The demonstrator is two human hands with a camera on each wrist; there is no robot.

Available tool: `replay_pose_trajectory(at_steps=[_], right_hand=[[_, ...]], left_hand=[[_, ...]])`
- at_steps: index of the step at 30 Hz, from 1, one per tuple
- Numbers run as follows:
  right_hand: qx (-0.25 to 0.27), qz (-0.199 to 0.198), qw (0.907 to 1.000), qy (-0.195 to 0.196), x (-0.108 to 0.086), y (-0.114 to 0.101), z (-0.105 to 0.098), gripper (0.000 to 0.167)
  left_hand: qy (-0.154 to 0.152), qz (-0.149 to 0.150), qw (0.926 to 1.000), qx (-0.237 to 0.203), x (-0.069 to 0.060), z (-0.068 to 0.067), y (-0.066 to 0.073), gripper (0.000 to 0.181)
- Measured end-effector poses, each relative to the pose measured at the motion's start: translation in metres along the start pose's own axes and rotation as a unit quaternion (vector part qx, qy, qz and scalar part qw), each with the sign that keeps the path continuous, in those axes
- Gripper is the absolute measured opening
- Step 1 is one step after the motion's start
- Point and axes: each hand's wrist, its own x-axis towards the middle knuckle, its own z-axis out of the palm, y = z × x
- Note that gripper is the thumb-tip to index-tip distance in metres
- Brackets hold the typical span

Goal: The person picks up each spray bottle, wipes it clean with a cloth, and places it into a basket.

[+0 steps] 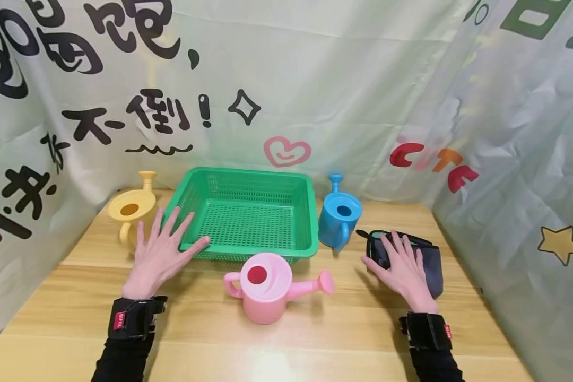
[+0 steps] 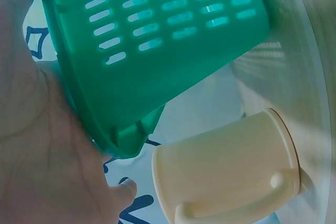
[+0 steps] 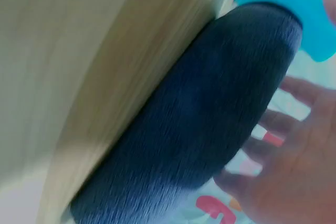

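My left hand (image 1: 159, 260) is spread with straight fingers at the near left corner of a green plastic basket (image 1: 253, 248). A yellow watering can (image 1: 119, 204) stands left of the basket, partly hidden by that hand. In the left wrist view the fingers hold nothing; the basket's slotted wall (image 2: 147, 77) and the yellow can's body (image 2: 226, 166) lie beyond the palm. Over a dark blue zippered pouch (image 1: 433, 270) my right hand (image 1: 403, 270) extends, fingers apart. The right wrist view has the pouch's side (image 3: 194, 108) beside the fingers; whether they touch it, I cannot tell.
A pink watering can (image 1: 265, 305) stands in front of the basket, its spout pointing right. Right of the basket is a blue watering can (image 1: 331, 225). A printed white cloth (image 1: 344, 95) hangs behind and at both sides of the wooden table (image 1: 210, 350).
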Motion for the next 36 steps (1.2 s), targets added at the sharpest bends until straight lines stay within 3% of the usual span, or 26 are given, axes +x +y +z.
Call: replay_pose_trajectory(at_steps=[8,13,26,31,33,36], right_hand=[[-0.019,-0.041,0.9989,-0.013,-0.012,0.023,-0.009,0.107],[-0.033,-0.053,0.9977,-0.027,-0.012,0.032,-0.013,0.106],[-0.076,-0.069,0.9935,-0.049,0.003,0.035,-0.006,0.055],[-0.079,-0.065,0.9935,-0.049,0.011,0.035,-0.001,0.048],[-0.08,-0.063,0.9939,-0.044,0.013,0.036,0.0,0.046],[-0.08,-0.048,0.9948,-0.041,0.016,0.039,0.002,0.043]], left_hand=[[-0.008,0.008,0.9998,-0.014,-0.004,0.0,0.001,0.084],[0.003,0.022,0.9997,-0.014,-0.009,0.003,0.0,0.083],[0.014,0.051,0.9984,-0.02,-0.018,0.003,-0.006,0.08],[0.051,0.093,0.9935,-0.041,-0.02,0.005,-0.004,0.077],[0.078,0.129,0.9864,-0.065,-0.02,0.007,-0.001,0.074],[0.114,0.193,0.9694,-0.1,-0.022,0.011,0.007,0.071]])
